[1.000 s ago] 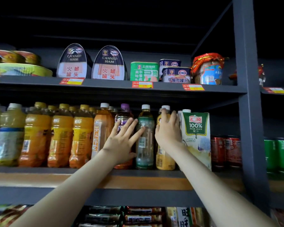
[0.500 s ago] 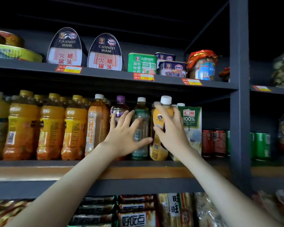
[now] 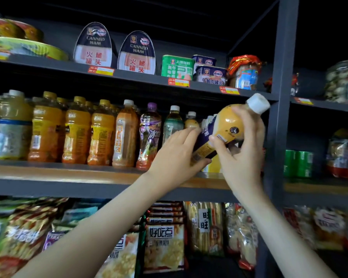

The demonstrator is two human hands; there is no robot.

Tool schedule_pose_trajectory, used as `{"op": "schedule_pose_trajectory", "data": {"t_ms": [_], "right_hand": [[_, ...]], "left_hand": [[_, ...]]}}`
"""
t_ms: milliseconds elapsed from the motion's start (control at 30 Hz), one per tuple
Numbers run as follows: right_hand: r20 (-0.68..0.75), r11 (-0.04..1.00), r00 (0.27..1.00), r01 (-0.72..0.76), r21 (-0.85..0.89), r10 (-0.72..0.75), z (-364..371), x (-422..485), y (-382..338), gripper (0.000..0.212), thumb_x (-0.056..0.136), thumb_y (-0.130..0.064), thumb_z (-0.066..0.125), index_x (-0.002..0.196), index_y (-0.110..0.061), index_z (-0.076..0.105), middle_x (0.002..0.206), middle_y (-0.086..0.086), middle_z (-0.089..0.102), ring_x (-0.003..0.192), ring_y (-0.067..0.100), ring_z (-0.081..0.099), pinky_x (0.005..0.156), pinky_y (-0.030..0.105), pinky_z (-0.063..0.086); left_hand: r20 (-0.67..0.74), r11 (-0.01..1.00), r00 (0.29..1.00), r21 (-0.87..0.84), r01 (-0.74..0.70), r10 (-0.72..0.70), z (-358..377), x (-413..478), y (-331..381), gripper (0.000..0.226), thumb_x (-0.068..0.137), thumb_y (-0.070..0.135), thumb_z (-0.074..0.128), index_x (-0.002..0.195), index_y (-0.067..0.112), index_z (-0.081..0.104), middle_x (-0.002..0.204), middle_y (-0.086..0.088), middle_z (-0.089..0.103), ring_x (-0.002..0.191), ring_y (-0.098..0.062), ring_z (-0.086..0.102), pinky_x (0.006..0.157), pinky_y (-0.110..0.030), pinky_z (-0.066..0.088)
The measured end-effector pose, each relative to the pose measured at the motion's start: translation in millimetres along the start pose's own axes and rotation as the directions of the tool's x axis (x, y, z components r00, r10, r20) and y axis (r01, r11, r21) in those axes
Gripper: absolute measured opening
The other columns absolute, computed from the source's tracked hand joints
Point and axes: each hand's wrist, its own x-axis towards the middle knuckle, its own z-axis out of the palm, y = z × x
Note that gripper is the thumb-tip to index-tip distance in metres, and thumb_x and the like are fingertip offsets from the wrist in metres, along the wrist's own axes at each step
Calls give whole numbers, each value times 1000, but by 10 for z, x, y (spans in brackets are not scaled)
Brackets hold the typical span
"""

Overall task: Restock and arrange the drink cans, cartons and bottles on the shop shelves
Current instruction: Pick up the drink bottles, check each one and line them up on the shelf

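A yellow drink bottle (image 3: 228, 125) with a white cap and a dark label is tilted, cap up to the right, in front of the middle shelf (image 3: 68, 173). My right hand (image 3: 241, 155) grips its upper body. My left hand (image 3: 177, 155) holds its lower end, thumb under the base. Behind them on the shelf stand a matching yellow bottle (image 3: 191, 122), a green-tinted bottle (image 3: 173, 123), a purple-capped bottle (image 3: 150, 135) and a row of orange juice bottles (image 3: 76, 129). The juice carton (image 3: 212, 167) is mostly hidden behind the held bottle.
Canned ham and luncheon meat tins (image 3: 178, 67) line the upper shelf. A dark upright post (image 3: 279, 97) stands just right of the held bottle. Green cans (image 3: 298, 163) sit beyond it. Snack bags (image 3: 165, 243) fill the lower shelf.
My right hand has lifted the yellow bottle off the shelf and tipped it to the right. My left hand left the neighbouring bottles and took the lower end of the bottle.
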Motion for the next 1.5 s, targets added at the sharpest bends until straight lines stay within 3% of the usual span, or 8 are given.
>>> {"op": "schedule_pose_trajectory", "data": {"t_ms": [367,500,700,900,1100,1267,1400,1500], "right_hand": [[151,883,963,-266,386,224,-1005,-732,-450,63,85,1,68,129,-35,41,135,-8,39,117,6,50,90,23,49],[378,658,782,-622,424,495,-1288,-1637,-374,59,83,-7,71,127,-42,50,138,8,45,119,30,53,96,60,47],[618,457,407,-885,87,673,-1590,-3058,-640,59,84,-8,74,120,-51,55,142,-8,44,126,12,48,101,35,46],[713,500,286,-860,-104,640,-1655,-3665,-1079,58,81,-6,75,124,-36,50,128,-35,35,113,-24,36,86,2,36],[839,390,99,-910,-142,536,-1576,-3663,-1068,59,90,-24,67,134,-55,42,133,-45,30,123,-19,34,97,10,38],[921,717,134,-672,-187,366,-1677,-3796,-977,70,95,7,49,140,-44,33,146,-28,25,134,-17,20,114,23,30],[981,905,28,-392,-164,190,-1715,-3928,-1049,91,89,6,58,146,-47,11,154,-27,2,144,-5,-10,114,28,12],[982,932,146,-357,-57,116,-1675,-3938,-1109,80,86,-2,62,150,-29,23,155,-19,15,146,-2,-5,116,20,8]], "left_hand": [[247,915,911,-152,373,-330,-384,-1030,1032,72,80,58,65,140,29,39,125,10,55,109,-8,53,86,-26,47],[523,719,659,-121,685,-540,-378,-2051,1416,69,74,53,76,132,31,45,100,23,55,87,0,55,71,-6,42],[763,483,199,165,860,-615,-232,-3407,2042,73,68,60,73,129,26,50,104,6,66,105,-19,61,79,-23,43],[774,322,76,170,931,-628,-198,-3887,2423,68,78,48,75,133,22,42,109,7,63,96,-13,61,76,-26,49],[759,58,-63,132,990,-648,-379,-4048,2314,43,78,42,76,112,20,62,99,6,71,89,-11,67,78,-28,56],[822,-464,-295,43,885,-487,-524,-3989,2233,17,88,27,68,102,18,64,111,-16,70,105,-33,65,98,-47,50],[856,-547,-322,56,835,-405,-562,-3981,2152,50,74,40,75,115,16,60,112,-13,70,105,-31,67,97,-49,50],[886,-507,-307,97,856,-348,-587,-3959,2118,69,64,51,78,119,15,57,111,-14,69,103,-30,67,96,-48,51]]}}
